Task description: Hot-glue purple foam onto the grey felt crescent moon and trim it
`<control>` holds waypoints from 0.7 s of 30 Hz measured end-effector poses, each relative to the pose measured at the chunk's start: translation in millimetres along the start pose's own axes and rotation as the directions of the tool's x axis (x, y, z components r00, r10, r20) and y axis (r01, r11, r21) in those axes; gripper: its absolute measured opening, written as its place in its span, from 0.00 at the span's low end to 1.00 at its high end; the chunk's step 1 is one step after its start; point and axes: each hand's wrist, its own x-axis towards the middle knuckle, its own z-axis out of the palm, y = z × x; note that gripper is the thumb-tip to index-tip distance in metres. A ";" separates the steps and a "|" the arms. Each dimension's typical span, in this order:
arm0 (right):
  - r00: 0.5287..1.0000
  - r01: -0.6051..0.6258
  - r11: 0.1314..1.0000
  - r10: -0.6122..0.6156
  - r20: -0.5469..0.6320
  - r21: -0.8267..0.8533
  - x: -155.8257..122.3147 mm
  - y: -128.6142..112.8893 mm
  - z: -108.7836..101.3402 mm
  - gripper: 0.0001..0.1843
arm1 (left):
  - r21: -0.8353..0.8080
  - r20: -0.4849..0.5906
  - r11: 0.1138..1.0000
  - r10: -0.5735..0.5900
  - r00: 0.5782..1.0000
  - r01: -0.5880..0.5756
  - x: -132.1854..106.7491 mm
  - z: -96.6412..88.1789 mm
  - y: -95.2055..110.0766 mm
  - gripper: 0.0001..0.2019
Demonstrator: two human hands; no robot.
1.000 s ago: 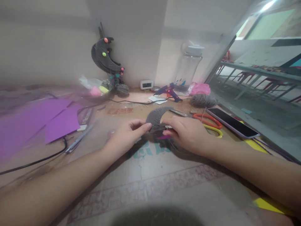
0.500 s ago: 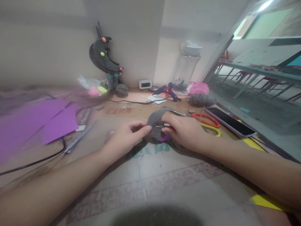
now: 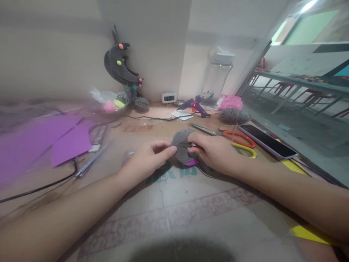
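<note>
Between my hands is a curved shape wrapped in grey yarn (image 3: 181,140), with a bit of purple card (image 3: 192,162) showing at its lower right. My left hand (image 3: 156,154) is closed, thumb and fingers pinching the left edge of the shape. My right hand (image 3: 208,151) is closed too, its fingertips at the right side of the wrapped shape. What exactly lies between the right fingertips is too small to make out. Scissors with orange and yellow handles (image 3: 239,139) lie just beyond my right hand. A ball of grey yarn (image 3: 233,115) rests farther back.
Purple sheets (image 3: 71,142) and a pen (image 3: 88,164) lie to the left. At the back stand a bowl of colourful bits (image 3: 111,107), a small clock (image 3: 169,97), a glue gun (image 3: 195,106) and a clear bottle (image 3: 218,78). A phone (image 3: 267,141) lies near the right edge.
The wrapped shape has tilted a little, showing its face more broadly, and its top has dropped clear of the scissor blades. Both hands keep nearly the same place and grip.
</note>
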 end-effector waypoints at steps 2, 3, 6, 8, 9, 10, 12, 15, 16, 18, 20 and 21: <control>1.000 -0.014 1.000 0.014 0.014 0.006 0.6 -0.1 -0.3 0.15 | 0.008 -0.004 1.000 -0.008 1.000 0.008 0.3 -0.5 -0.3 0.11; 0.999 -0.024 1.000 0.024 0.024 0.011 1.0 -0.2 -0.4 0.15 | 0.014 -0.002 1.000 -0.013 1.000 0.013 0.4 -0.6 -0.1 0.12; 0.998 -0.060 0.998 0.059 0.026 0.031 2.1 0.2 -0.8 0.14 | 0.021 0.000 1.000 -0.015 1.000 0.015 1.0 -0.8 1.2 0.13; 0.996 -0.087 0.995 0.087 -0.007 0.049 2.0 0.4 -1.3 0.13 | 0.026 -0.006 0.999 -0.022 1.000 0.022 1.4 -0.7 2.0 0.13; 0.994 -0.098 0.994 0.100 -0.036 0.057 1.5 0.2 -1.8 0.13 | 0.026 -0.011 0.999 -0.024 1.000 0.024 1.5 -0.7 2.4 0.13; 0.991 -0.106 0.993 0.110 -0.070 0.061 1.0 -0.3 -2.3 0.14 | 0.026 -0.017 0.999 -0.024 1.000 0.024 1.6 -0.6 2.7 0.13; 0.986 -0.105 0.993 0.110 -0.128 0.050 -0.2 -2.0 -3.4 0.15 | 0.033 -0.024 0.999 -0.026 0.999 0.026 1.7 -0.5 3.3 0.12; 0.988 -0.023 1.000 0.021 -0.151 -0.011 -0.6 -4.7 -2.9 0.15 | 0.064 -0.023 0.998 -0.027 0.999 0.029 1.5 -0.4 3.0 0.12; 0.988 0.015 0.999 -0.021 -0.151 -0.037 -0.4 -4.8 -1.9 0.15 | 0.071 -0.022 0.997 -0.027 0.999 0.028 1.5 -0.2 2.4 0.12; 0.984 0.075 0.994 -0.088 -0.157 -0.084 0.2 -3.4 1.2 0.15 | 0.069 -0.024 0.997 -0.027 0.999 0.029 1.4 0.1 0.9 0.13; 0.981 0.101 0.989 -0.118 -0.152 -0.112 0.4 -0.6 4.2 0.14 | 0.060 -0.026 0.998 -0.033 0.999 0.035 1.3 0.6 -0.6 0.13; 0.982 0.109 0.987 -0.126 -0.142 -0.119 0.4 0.9 5.3 0.13 | 0.053 -0.024 0.998 -0.038 0.999 0.039 1.1 0.7 -1.1 0.14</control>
